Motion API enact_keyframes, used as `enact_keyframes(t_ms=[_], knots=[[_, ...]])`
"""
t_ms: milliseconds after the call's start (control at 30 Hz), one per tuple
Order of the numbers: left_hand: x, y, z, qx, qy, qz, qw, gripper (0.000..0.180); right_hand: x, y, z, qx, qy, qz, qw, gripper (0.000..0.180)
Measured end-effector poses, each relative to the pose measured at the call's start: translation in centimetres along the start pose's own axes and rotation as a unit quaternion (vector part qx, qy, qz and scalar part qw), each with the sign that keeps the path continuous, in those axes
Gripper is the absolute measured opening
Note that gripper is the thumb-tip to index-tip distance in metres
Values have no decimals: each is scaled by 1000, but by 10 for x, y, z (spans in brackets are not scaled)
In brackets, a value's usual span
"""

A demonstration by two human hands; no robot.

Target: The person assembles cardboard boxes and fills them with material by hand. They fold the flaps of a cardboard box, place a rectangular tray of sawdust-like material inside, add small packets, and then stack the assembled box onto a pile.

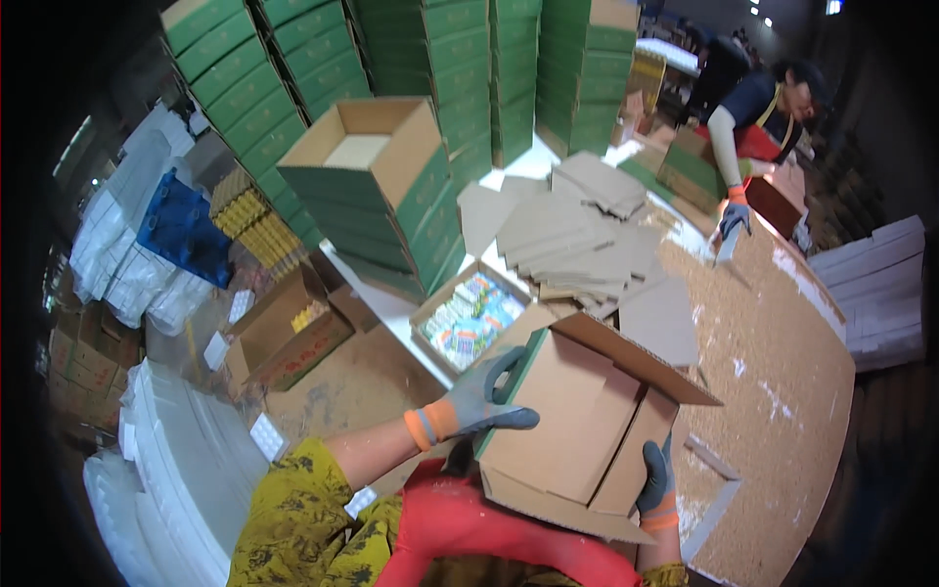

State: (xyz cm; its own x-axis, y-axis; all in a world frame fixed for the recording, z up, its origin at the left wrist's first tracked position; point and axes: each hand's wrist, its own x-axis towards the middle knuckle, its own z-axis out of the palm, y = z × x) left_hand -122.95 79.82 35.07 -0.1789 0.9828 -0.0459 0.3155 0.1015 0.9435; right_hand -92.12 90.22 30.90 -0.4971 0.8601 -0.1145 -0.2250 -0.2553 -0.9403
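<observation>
A cardboard box (577,411), brown inside with a green outer side, is tilted in front of me with flaps spread on two sides. My left hand (484,396), in a grey glove with an orange cuff, grips its left edge with the thumb over the rim. Round the box's right side is my right hand (656,479), gloved alike, its fingers partly hidden. Just beyond the box lies a shallow tray (427,336) of colourful printed packets (471,318). Behind that spreads a heap of grey cardboard sheets (577,235).
Stacked green boxes (386,210) stand at the left of the table, with taller green stacks (455,73) behind. Granules cover the tabletop (763,352) at right, where a co-worker (758,117) leans in. Left are an open carton (293,338), a blue pallet (186,225) and white foam sheets (191,470).
</observation>
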Motion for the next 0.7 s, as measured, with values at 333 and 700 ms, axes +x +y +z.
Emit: enact_keyframes(t_ms=[333,700], knots=[[27,-40,-271,-41,568,317,758,53,125,-71,176,269,-131,-63,952,49],[88,-133,-440,-95,410,147,895,69,359,-46,361,262,-222,38,938,48]])
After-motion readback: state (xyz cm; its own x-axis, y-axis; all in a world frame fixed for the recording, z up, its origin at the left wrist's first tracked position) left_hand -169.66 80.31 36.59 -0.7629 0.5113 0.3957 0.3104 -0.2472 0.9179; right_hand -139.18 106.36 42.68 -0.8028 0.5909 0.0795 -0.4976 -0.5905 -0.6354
